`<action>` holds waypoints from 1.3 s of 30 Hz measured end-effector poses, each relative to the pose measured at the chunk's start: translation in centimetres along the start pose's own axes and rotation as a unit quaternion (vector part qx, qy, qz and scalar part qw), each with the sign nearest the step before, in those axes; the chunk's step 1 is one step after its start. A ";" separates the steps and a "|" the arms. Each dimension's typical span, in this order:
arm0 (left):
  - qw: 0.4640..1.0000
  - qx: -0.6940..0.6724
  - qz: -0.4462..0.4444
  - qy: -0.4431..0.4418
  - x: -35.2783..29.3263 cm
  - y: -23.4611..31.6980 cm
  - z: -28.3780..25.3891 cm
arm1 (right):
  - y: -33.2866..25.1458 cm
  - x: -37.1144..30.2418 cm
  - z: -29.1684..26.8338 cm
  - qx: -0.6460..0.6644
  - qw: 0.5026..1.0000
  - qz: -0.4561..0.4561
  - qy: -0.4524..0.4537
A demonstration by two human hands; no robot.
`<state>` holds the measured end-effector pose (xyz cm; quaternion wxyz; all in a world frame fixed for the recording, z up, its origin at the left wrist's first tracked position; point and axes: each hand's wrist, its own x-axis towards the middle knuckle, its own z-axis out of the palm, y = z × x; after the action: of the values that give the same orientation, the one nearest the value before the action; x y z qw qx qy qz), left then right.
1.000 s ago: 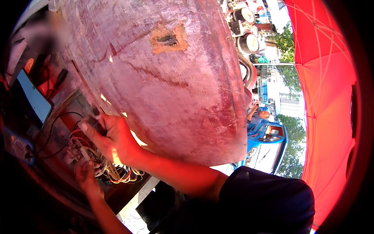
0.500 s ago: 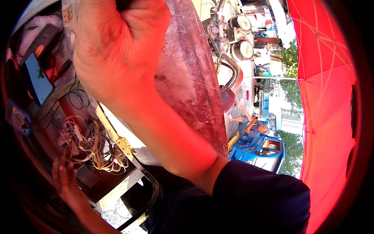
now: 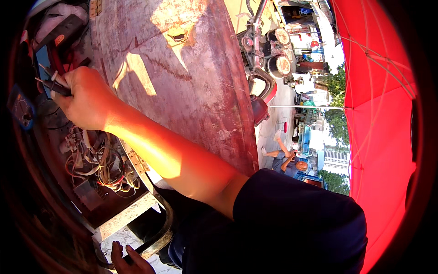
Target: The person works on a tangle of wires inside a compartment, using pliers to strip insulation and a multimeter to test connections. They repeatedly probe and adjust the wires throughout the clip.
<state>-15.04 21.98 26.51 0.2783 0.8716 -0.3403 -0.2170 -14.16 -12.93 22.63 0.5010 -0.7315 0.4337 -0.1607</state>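
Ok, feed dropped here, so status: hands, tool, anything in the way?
Right hand shut on thin probes, near wire tangle. Left hand low at metal frame, grip unclear. Rusty panel beside, not blocking.

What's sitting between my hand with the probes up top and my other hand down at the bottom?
In the head view, a tangle of loose wires in the open box lies between the right hand, holding the probes, and the left hand.

Right hand (image 3: 86, 98) is working in a tight pocket: rusty panel (image 3: 182, 82) is walling off its right, tangled wires (image 3: 98, 160) are crowding just below, dark casing is closing in far left. Open room near, toward metal frame (image 3: 155, 237).
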 end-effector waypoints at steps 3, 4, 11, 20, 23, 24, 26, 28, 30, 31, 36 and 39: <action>0.980 0.094 0.173 0.022 0.9 0.0 1.0 | 6.9 -1.9 0.4 -0.188 0.973 0.103 -0.088; 0.981 0.089 0.169 0.038 0.8 -0.1 1.0 | 7.8 -2.5 1.2 -0.225 0.954 0.158 -0.121; 0.981 0.111 0.155 -0.032 0.3 -1.4 0.6 | 12.9 -5.3 8.0 -0.114 0.971 0.203 -0.054; 0.980 0.122 0.154 -0.019 -1.1 -3.2 1.0 | 14.0 -3.3 8.0 -0.059 0.970 0.219 -0.089; 0.984 0.087 0.154 0.024 -1.0 -2.4 1.4 | 14.4 -3.0 7.3 0.105 0.956 0.256 -0.095; 0.984 0.083 0.157 0.031 -1.0 -2.4 1.5 | 14.6 -2.6 7.1 0.155 0.948 0.258 -0.101; 0.979 0.089 0.175 0.057 -0.6 -1.9 1.4 | 13.6 -2.0 6.8 0.077 0.960 0.256 -0.080; 0.971 0.108 0.196 0.089 0.2 -1.2 0.6 | 12.9 -0.9 6.9 0.019 0.968 0.233 -0.090; 0.969 0.096 0.205 0.094 0.4 -0.9 0.7 | 14.9 0.1 6.8 -0.056 0.973 0.201 -0.102; 0.969 0.096 0.205 0.095 0.5 -0.8 0.6 | 15.4 0.7 7.1 -0.131 0.970 0.173 -0.107; 0.969 0.103 0.201 0.104 0.3 -1.3 0.8 | 16.1 3.4 7.4 -0.248 0.934 0.163 -0.201; 0.972 0.092 0.190 0.100 0.4 -1.3 0.9 | 15.5 4.1 7.2 -0.262 0.923 0.167 -0.226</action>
<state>-14.67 22.26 24.93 0.2661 0.8301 -0.4885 -0.0395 -14.34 -13.81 5.10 0.3952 -0.7707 0.4516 0.2142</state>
